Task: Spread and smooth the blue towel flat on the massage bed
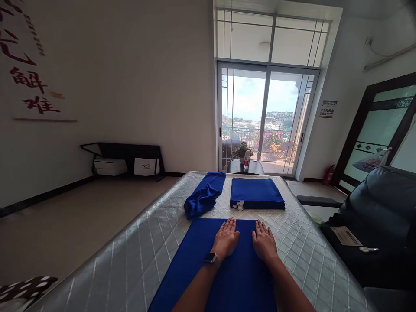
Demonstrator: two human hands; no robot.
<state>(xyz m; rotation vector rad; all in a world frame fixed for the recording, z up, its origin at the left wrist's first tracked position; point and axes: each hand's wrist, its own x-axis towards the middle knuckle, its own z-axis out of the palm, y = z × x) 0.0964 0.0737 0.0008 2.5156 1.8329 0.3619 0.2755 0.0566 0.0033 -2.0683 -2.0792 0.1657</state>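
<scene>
A blue cloth (195, 255) lies spread flat on a silver quilted mattress (136, 255) in front of me. My left hand (226, 238), with a watch on its wrist, and my right hand (264, 241) both rest palm down on the cloth near its far edge, fingers together and flat. Beyond them sits a neat stack of folded blue cloths (256, 193). To the left of the stack lies a loose, crumpled blue cloth (204, 195).
A dark armchair (380, 221) stands close to the mattress on the right. Behind the mattress a small dark table (238, 167) carries a plant and a bottle before a glass balcony door (264, 117). A low black bench (126, 158) with boxes lines the left wall.
</scene>
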